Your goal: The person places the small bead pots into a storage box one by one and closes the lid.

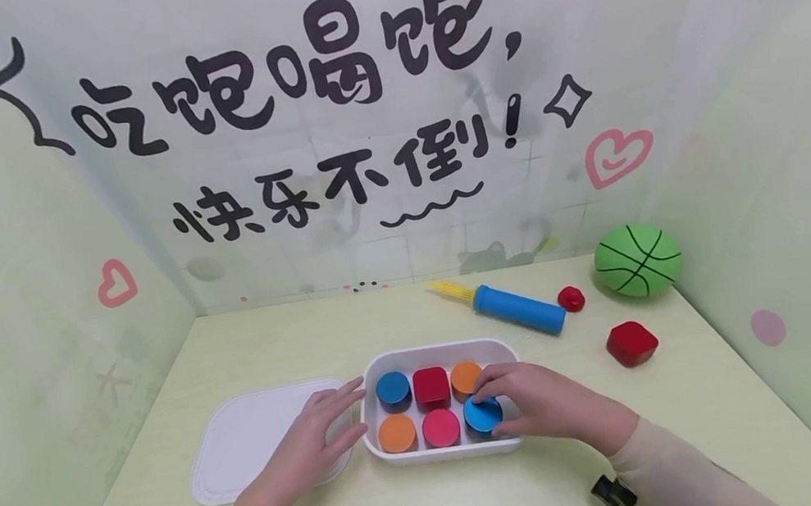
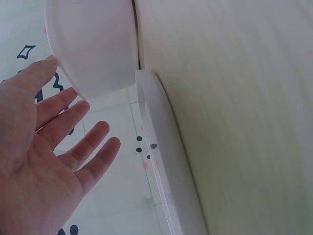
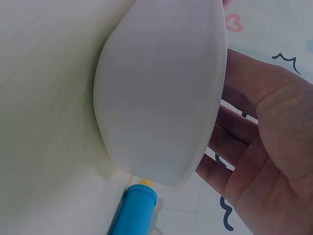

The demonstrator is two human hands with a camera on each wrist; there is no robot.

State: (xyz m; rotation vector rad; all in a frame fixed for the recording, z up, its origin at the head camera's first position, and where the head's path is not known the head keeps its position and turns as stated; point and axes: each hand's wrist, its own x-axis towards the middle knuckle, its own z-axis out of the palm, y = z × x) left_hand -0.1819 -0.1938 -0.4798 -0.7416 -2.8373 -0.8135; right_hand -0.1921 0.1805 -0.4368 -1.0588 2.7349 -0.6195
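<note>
On the table is a white box [image 1: 445, 453] with rounded corners. Short coloured blocks stand in two rows inside it: a blue cylinder [image 1: 393, 389], a red rounded square block [image 1: 431, 386] and an orange cylinder [image 1: 466, 377] behind; an orange cylinder [image 1: 397, 432], a pinkish-red cylinder [image 1: 441, 427] and a brighter blue cylinder [image 1: 484, 416] in front. My right hand [image 1: 540, 404] pinches the brighter blue cylinder at the box's right end; the box wall hides its fingertips in the right wrist view. At the left end, my left hand [image 1: 314, 437] touches the rim with spread fingers.
A white lid [image 1: 247, 443] lies left of the box, partly under the left forearm. Behind the box lies a blue pump [image 1: 518, 309] with a yellow nozzle. Further right are a small red piece [image 1: 571, 299], a red block [image 1: 633, 344] and a green ball [image 1: 638, 260].
</note>
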